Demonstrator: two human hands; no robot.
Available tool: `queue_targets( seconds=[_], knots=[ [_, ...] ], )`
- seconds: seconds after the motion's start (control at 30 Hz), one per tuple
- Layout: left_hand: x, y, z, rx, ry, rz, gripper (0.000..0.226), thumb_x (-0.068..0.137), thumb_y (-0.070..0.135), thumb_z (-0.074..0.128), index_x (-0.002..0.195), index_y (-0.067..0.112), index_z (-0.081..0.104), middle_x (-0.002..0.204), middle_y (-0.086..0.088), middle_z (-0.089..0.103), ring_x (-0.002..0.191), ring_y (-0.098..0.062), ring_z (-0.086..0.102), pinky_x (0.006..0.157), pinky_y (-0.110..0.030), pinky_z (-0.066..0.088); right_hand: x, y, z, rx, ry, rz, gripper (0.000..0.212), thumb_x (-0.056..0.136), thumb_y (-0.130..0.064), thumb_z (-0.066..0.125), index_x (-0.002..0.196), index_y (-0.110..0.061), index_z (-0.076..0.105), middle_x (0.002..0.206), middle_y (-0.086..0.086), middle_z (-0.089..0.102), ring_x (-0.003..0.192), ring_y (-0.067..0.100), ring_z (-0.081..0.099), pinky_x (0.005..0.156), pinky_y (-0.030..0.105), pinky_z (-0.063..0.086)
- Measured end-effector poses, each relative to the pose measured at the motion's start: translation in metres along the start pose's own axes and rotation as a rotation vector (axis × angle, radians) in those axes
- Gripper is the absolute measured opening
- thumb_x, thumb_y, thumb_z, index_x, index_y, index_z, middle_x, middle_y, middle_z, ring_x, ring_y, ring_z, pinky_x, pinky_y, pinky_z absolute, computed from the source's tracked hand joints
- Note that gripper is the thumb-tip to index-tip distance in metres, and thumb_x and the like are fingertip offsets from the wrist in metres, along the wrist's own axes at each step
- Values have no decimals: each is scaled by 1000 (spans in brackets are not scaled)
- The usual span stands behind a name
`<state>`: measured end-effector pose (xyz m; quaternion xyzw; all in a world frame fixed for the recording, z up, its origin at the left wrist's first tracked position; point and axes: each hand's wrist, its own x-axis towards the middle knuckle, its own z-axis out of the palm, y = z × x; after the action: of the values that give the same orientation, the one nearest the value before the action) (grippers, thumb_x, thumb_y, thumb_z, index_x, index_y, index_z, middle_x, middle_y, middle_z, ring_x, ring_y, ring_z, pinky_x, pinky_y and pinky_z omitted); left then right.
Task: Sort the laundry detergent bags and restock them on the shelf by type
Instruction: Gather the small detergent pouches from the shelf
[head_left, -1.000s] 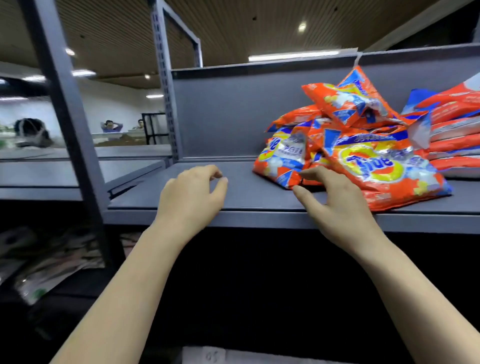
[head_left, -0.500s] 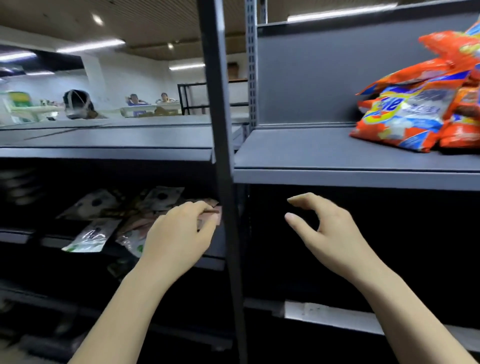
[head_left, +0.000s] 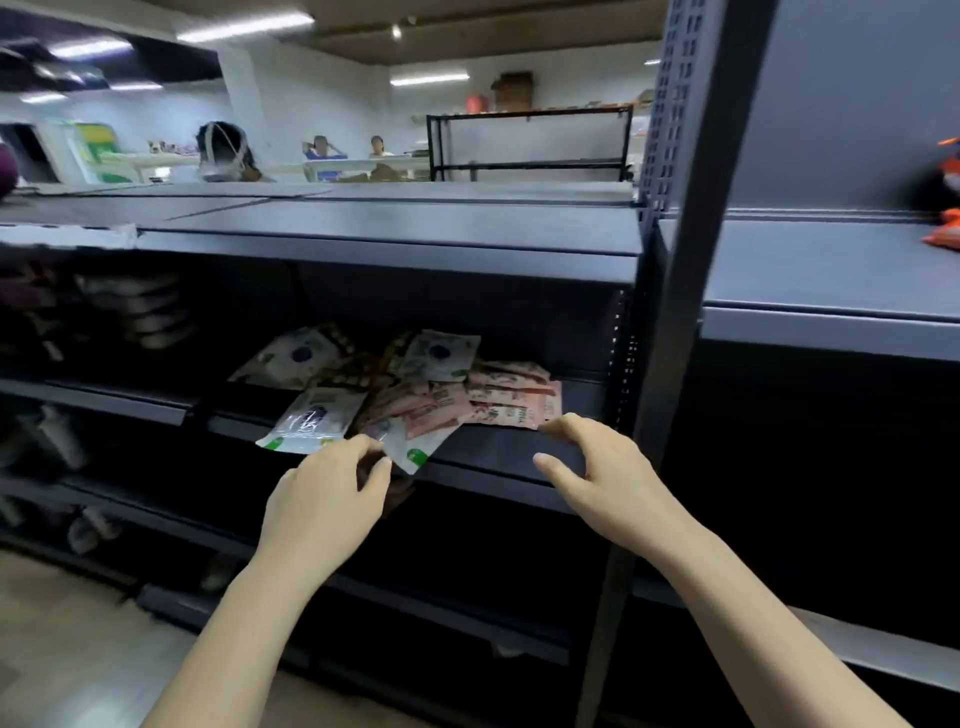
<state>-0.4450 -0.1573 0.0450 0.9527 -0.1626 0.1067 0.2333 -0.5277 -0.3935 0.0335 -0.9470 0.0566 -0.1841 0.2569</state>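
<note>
A loose heap of detergent bags lies on a dark middle shelf (head_left: 498, 452): white bags with green corners (head_left: 311, 421) at the front left and pink bags (head_left: 509, 400) at the right. My left hand (head_left: 327, 499) hovers just below the front white bags, fingers loosely curled and holding nothing. My right hand (head_left: 608, 473) is spread near the shelf's front edge, its fingertips close to the pink bags, also holding nothing. Only the tips of the orange bags (head_left: 943, 234) show at the far right on the upper shelf (head_left: 810, 280).
A dark upright post (head_left: 670, 312) separates the two shelf bays, just right of my right hand. Blurred goods sit on the shelves at the left (head_left: 140, 312). People sit at tables in the background (head_left: 322, 150). Wooden floor (head_left: 78, 649) lies at the lower left.
My view has swung left and down from the orange bags to the lower shelf bay. Both hands dropped from the upper shelf and moved up to the white and pink bags.
</note>
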Motion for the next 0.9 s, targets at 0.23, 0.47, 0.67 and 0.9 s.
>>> queue_targets(
  seconds=[0.23, 0.47, 0.67, 0.9],
  knots=[
    [42, -59, 17, 37, -22, -63, 30, 96, 39, 43, 121, 28, 56, 87, 10, 52, 78, -13, 49, 73, -30, 41, 59, -10, 58, 20, -102, 3, 36, 95, -39, 49, 128, -24, 50, 130, -9, 54, 122, 10, 48, 99, 32, 40],
    [103, -96, 34, 131, -35, -93, 34, 96, 38, 42, 126, 26, 53, 98, 6, 61, 91, -20, 58, 70, -28, 38, 135, -10, 95, 22, -211, 91, 43, 94, -40, 48, 133, -22, 48, 134, -3, 53, 121, 17, 50, 95, 35, 46],
    [140, -122, 55, 217, -62, -122, 39, 96, 35, 41, 132, 24, 49, 129, 3, 55, 108, -22, 58, 74, -28, 38, 184, -2, 119, -20, -182, 247, 37, 94, -39, 47, 127, -22, 52, 126, 1, 58, 111, 24, 55, 87, 34, 49],
    [176, -156, 83, 190, -100, -135, 37, 96, 35, 42, 128, 20, 53, 125, 1, 58, 107, -22, 58, 72, -29, 39, 221, 12, 148, 12, -138, 363, 38, 92, -44, 51, 119, -18, 56, 121, 4, 61, 107, 25, 58, 88, 38, 50]
  ],
)
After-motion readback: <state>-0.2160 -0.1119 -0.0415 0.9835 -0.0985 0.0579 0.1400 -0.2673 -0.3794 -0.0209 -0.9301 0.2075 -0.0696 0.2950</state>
